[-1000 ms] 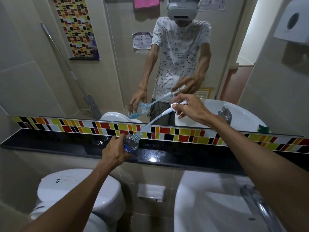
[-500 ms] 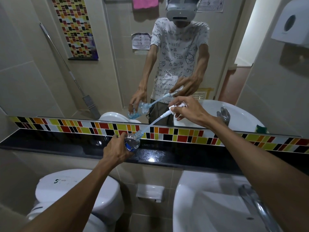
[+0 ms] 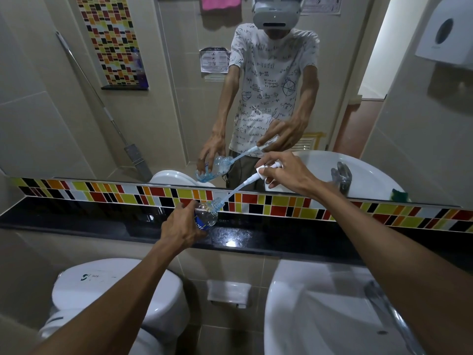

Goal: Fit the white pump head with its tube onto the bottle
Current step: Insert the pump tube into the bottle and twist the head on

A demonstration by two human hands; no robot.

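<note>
My left hand [image 3: 180, 228] grips a small clear bottle [image 3: 206, 214] with a blue label, tilted with its neck pointing up and right, above the black ledge [image 3: 268, 239]. My right hand [image 3: 286, 172] holds the white pump head [image 3: 265, 170] higher and to the right. The pump's thin tube [image 3: 234, 192] slants down-left from the head, and its lower end sits inside the bottle's neck. The pump collar is well apart from the neck. The mirror [image 3: 179, 98] shows the same pose reflected.
A white sink [image 3: 307, 316] with a metal tap [image 3: 384, 306] lies below right. A toilet cistern [image 3: 107, 285] stands below left, with a white wall fitting [image 3: 229, 293] between them. A coloured tile strip [image 3: 281, 203] runs behind the ledge. A paper dispenser [image 3: 445, 32] hangs upper right.
Both hands have stayed nearly in place; the tube has slid slightly further into the bottle neck, and the view has shifted a little.
</note>
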